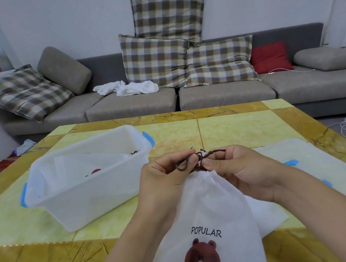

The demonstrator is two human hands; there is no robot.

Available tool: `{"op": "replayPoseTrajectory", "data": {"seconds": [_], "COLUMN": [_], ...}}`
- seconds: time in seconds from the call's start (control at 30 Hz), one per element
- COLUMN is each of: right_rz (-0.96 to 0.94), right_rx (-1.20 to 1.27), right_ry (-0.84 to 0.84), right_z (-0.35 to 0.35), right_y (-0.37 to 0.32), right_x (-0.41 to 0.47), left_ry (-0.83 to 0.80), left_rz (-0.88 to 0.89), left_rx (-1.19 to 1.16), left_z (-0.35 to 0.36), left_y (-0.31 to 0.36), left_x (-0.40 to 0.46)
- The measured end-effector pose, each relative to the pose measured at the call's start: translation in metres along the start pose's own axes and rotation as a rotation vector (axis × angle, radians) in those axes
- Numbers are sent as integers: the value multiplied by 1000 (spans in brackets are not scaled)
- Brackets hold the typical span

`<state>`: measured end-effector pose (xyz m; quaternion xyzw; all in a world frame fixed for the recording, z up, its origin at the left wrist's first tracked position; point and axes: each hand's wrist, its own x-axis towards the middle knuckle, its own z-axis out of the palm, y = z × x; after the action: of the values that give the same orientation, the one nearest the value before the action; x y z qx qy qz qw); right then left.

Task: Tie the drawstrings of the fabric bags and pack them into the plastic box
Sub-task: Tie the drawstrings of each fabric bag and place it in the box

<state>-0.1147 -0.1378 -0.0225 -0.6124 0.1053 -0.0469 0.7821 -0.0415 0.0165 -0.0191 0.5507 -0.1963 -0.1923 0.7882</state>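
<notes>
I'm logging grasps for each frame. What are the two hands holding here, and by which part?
Both hands pinch the dark drawstring at the gathered mouth of the white bear bag: the left hand holds a loop, the right hand the other strand.

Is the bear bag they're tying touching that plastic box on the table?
Apart. The head view shows bare table between the bear bag and the plastic box.

We see a white fabric bag [204,219] printed with "POPULAR" and a brown bear, its neck gathered shut, upright at centre. Its dark brown drawstring [196,161] forms loops above the neck. The translucent plastic box [89,178], blue-latched, stands left, holding another bag [79,166].
</notes>
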Motion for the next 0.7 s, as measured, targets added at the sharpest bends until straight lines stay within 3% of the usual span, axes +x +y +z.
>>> {"op": "replayPoseTrajectory", "data": {"seconds": [0.13, 0.37, 0.53, 0.7], "right_rz": [47, 105, 198, 205], "right_rx": [153, 91, 367, 458], "right_ry": [-64, -154, -222, -130], "right_z": [-3, -13, -8, -1], "right_y": [6, 4, 2, -1], "right_x": [2, 4, 4, 7], "left_ry": [-52, -88, -100, -87], "left_rz": [-68, -45, 64, 148], "left_rx": [-104, -41, 56, 131], "left_z": [-1, -8, -13, -12], "left_y": [2, -1, 0, -2], "left_x": [0, 3, 4, 5]}}
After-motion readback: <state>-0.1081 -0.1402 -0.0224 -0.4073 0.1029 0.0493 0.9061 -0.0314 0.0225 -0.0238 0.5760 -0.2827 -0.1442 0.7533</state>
